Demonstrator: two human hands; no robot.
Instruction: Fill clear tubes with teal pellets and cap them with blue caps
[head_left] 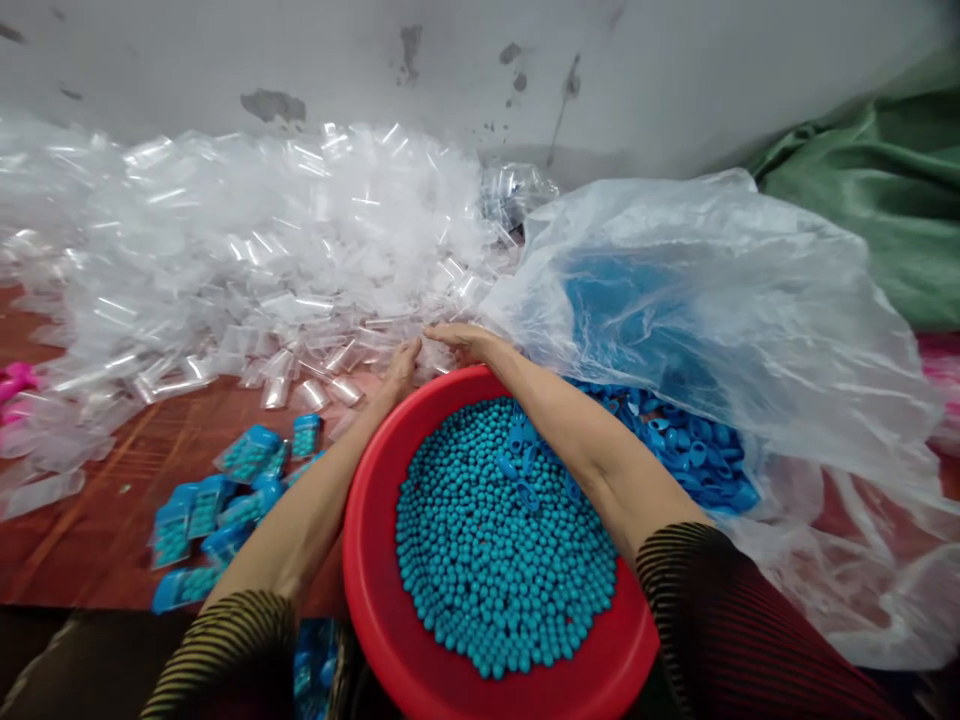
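My left hand [399, 370] and my right hand [466, 343] reach past the far rim of a red basin [375, 600] into the near edge of a heap of small clear plastic bags [247, 250]. The fingers of both hands are stretched toward the bags and partly hidden among them; I cannot tell whether they grip one. The basin holds many small teal balls [495, 560] and a few blue caps [521, 450]. Both forearms cross over the basin.
Filled blue-capped packets of balls [217, 510] lie on the red-brown floor [90, 530] to the left. A big clear sack [712, 320] with blue caps [690, 450] spills at the right. Green cloth [885, 180] and a grey wall stand behind. Something pink [15, 385] lies at far left.
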